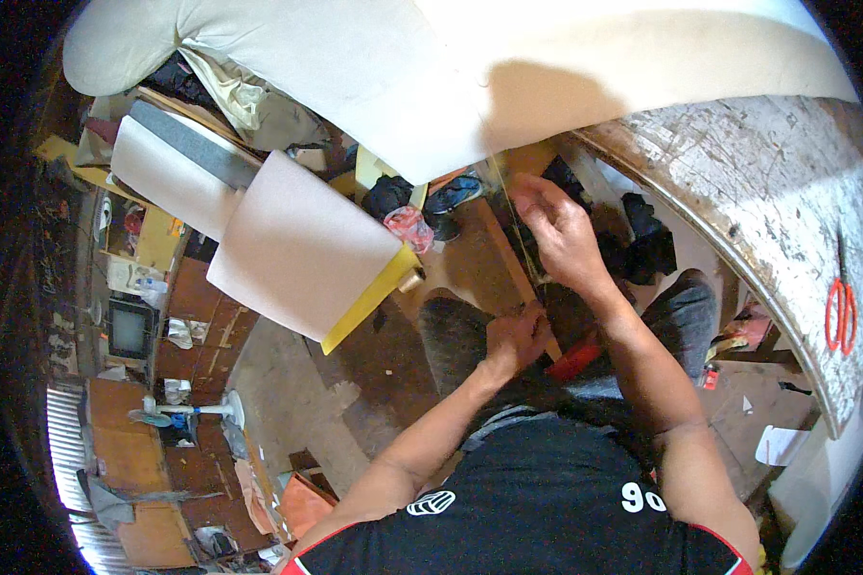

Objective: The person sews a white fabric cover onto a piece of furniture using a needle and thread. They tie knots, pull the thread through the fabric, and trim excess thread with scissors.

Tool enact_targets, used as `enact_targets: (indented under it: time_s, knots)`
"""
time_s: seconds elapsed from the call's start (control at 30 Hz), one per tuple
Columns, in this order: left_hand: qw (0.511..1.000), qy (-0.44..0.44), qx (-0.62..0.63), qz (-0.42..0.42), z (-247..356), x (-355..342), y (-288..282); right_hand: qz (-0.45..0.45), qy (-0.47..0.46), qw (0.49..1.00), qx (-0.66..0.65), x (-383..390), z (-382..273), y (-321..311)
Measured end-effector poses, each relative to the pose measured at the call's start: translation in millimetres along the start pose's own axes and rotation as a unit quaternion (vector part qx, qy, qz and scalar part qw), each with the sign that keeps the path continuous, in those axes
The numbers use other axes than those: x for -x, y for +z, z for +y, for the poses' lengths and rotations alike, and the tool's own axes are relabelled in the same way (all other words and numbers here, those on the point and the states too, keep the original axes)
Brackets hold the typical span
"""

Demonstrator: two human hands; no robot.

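Pinching a thin yellowish cord (pixel 508 216), the right hand (pixel 558 230) is holding above the clenched left hand (pixel 514 335); the cord is running near-vertically between them.

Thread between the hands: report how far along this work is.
Done: a pale fabric-covered cushion panel already lies on the scuffed workbench, and a thin yellowish thread runs up to its edge. In hand: the right hand pinches that thread high, and the left hand grips it lower, closed tight. Left: cannot tell how much stitching remains; the red scissors lie untouched on the bench.
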State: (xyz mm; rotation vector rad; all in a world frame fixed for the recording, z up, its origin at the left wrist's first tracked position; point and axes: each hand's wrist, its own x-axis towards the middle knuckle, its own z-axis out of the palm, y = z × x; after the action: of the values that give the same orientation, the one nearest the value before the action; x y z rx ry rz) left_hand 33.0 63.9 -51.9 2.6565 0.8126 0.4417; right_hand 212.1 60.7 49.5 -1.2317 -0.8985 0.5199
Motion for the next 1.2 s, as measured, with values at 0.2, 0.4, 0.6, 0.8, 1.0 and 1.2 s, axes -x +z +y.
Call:
enact_targets:
  time_s: [0.2, 0.4, 0.6, 0.8, 1.0, 1.2]
  knots:
    - [0.999, 0.022, 0.033, 0.028, 15, -2, -8, -0.028, 0.032, 0.995, -0.095, -2, -31, 18]
    - [0.997, 0.050, 0.054, 0.013, 23, -4, -12, 0.076, -0.129, 0.982, 0.116, -15, -28, 2]
    - [0.998, -0.015, 0.046, -0.051, 8, -2, -11, 0.199, -0.366, 0.872, 0.257, -79, -67, -1]
    - [0.999, 0.014, 0.033, -0.018, 0, -2, -15, 0.130, -0.413, 0.846, 0.310, -113, -62, -1]
    - [1.000, -0.004, 0.004, -0.014, -16, -5, -26, 0.016, -0.344, 0.893, 0.290, -94, -64, -12]
    - [0.997, -0.016, -0.046, -0.065, -18, -10, -30, -0.044, -0.213, 0.973, 0.074, -97, -75, -14]
